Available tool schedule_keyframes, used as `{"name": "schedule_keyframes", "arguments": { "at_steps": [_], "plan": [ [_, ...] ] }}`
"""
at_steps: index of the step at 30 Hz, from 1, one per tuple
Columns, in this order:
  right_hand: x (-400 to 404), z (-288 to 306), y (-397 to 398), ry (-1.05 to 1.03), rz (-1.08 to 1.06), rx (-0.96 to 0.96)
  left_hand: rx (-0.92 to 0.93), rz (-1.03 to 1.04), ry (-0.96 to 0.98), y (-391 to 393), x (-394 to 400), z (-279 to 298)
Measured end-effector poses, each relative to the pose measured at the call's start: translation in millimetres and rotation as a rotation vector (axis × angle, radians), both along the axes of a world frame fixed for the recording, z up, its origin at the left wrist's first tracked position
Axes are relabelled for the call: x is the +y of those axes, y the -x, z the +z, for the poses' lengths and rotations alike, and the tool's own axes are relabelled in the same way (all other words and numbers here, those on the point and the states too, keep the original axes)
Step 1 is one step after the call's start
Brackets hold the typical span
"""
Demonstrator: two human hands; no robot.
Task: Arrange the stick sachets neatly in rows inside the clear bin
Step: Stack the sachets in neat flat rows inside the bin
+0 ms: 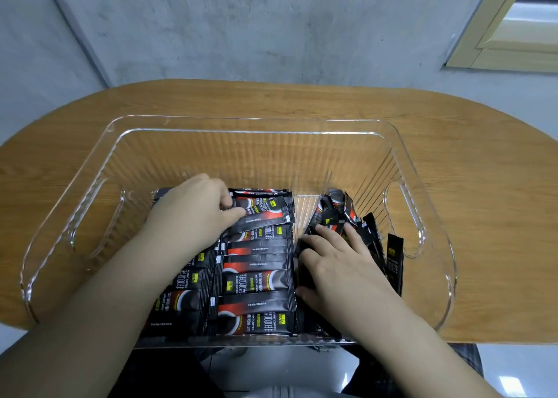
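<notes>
A clear ribbed bin (241, 124) stands on a wooden table. Black and red stick sachets lie flat in rows (256, 277) across its left and middle floor. A loose jumble of sachets (338, 213) leans against the right wall. My left hand (193, 210) reaches into the back left and pinches the end of a tilted sachet (262, 218) lying on top of the rows. My right hand (335, 265) lies on the jumble with its fingers spread over the sachets. One sachet (395, 261) stands upright at the far right.
The oval wooden table (483, 156) stands against a grey concrete wall. The bin has cut-out handles at left (90, 225) and right (404, 216). A bare strip of bin floor (305, 207) separates the rows from the jumble. My dark trousers (377, 367) show below the table's edge.
</notes>
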State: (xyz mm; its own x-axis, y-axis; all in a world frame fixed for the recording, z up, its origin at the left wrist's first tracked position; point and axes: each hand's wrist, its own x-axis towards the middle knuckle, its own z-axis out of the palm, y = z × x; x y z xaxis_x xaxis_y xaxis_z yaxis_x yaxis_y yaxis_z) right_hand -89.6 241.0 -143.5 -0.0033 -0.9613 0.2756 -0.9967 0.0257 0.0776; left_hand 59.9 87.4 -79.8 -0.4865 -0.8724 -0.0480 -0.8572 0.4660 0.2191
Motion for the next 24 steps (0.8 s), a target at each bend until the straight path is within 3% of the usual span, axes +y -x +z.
{"name": "schedule_keyframes", "arguments": {
  "at_steps": [5, 19, 24],
  "plan": [
    [0.6, 1.6, -1.2, 0.013, -0.008, -0.005, -0.125, -0.229, -0.03, 17.9, -9.3, -10.2],
    [1.5, -0.5, -0.2, 0.037, -0.01, 0.008, -0.042, -0.393, -0.09, 25.0, -13.4, -18.8],
    [1.4, 0.6, -0.7, 0.028, -0.011, 0.013, -0.155, -0.431, -0.048, 19.8, -15.7, -15.2]
  ]
}}
